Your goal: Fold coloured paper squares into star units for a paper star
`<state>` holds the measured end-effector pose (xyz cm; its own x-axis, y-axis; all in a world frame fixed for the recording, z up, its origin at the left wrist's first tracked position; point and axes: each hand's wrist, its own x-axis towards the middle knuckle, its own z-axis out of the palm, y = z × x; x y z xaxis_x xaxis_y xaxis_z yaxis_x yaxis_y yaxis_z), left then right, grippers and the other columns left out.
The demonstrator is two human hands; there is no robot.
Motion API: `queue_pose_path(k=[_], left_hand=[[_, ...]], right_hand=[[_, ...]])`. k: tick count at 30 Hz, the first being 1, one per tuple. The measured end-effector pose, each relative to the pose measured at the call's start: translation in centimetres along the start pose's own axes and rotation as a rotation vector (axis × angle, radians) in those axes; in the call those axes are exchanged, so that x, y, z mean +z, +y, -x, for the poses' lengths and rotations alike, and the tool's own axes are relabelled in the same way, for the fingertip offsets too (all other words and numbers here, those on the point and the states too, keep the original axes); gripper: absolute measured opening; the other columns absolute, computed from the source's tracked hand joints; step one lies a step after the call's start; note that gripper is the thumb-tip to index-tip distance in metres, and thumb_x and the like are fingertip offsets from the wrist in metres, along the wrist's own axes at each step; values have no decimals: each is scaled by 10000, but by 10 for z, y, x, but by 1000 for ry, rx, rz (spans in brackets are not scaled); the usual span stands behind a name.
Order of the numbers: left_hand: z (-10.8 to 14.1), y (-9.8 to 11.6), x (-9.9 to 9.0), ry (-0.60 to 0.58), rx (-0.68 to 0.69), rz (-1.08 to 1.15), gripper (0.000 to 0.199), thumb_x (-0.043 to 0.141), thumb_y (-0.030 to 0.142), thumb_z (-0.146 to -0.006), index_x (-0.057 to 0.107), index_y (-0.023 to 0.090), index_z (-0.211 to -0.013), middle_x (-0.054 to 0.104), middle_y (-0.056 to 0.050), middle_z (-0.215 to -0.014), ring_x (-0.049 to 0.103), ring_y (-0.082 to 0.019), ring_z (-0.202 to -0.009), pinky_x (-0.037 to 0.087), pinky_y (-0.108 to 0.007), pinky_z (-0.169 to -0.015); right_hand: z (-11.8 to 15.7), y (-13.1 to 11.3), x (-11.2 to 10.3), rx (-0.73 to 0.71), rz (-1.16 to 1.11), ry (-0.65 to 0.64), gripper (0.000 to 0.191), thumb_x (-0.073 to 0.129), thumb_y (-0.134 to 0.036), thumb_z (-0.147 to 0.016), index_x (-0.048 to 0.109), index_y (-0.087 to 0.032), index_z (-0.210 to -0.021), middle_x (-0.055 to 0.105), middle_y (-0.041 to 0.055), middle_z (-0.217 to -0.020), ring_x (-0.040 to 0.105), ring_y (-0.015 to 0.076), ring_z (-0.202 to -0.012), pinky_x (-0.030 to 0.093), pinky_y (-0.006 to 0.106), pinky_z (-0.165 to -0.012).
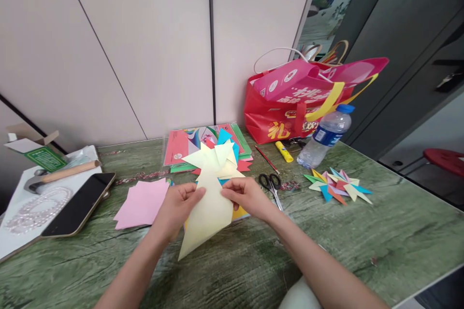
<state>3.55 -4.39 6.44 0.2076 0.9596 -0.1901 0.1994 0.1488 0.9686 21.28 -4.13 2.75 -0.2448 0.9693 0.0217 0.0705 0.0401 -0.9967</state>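
Note:
Between my two hands is a pale yellow sheet of paper [210,217], held up above the table and bent, its lower corner pointing down toward me. My left hand [184,203] pinches its left edge between thumb and fingers. On the opposite edge, my right hand [248,195] pinches it the same way. Just beyond the sheet lie folded pale yellow paper pieces [213,157], with blue and red ones [224,136] among them. A stack of pink paper squares [143,203] rests left of my left hand. Black-handled scissors [271,186] lie right of my right hand.
A red gift bag [279,116] and a water bottle [324,137] stand back right. Near them lie a yellow glue stick [284,151], a pencil [267,159] and a multicoloured folded-paper star [339,186]. At left are a phone [78,207], a hammer [68,174] and a green box [45,154].

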Motion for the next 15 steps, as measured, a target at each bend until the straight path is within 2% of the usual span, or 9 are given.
queue_pose_path(k=[4,9,13,15], left_hand=[[-1,-1,-2,-17,-15,55,326,638,456,-640,555,144,-599,562,26,-507,479,-103,-448,337,-205,-433],[-3,-3,-7,10,-19,87,302,639,441,-649,574,146,-640,593,12,-537,502,-114,-457,357,-212,-432],[-1,-1,-2,-35,-25,85,276,645,410,-654,580,143,-632,590,15,-523,513,-115,-471,381,-212,-448],[1,2,1,-127,-38,100,245,663,376,-643,607,138,-665,618,2,-553,541,-125,-510,430,-234,-509]], right_hand=[[0,1,-1,27,38,51,247,567,-394,-717,543,-154,-666,472,-69,-423,434,59,-360,373,169,-361],[-1,1,0,-5,-15,11,259,583,-409,-698,558,-153,-670,538,-34,-566,500,76,-482,446,201,-455],[-2,0,3,-41,-55,57,237,591,-391,-692,587,-156,-723,560,-16,-658,504,93,-572,439,212,-508],[-2,0,3,-62,-80,99,217,581,-371,-700,582,-155,-710,556,-20,-646,484,87,-556,404,209,-512]])
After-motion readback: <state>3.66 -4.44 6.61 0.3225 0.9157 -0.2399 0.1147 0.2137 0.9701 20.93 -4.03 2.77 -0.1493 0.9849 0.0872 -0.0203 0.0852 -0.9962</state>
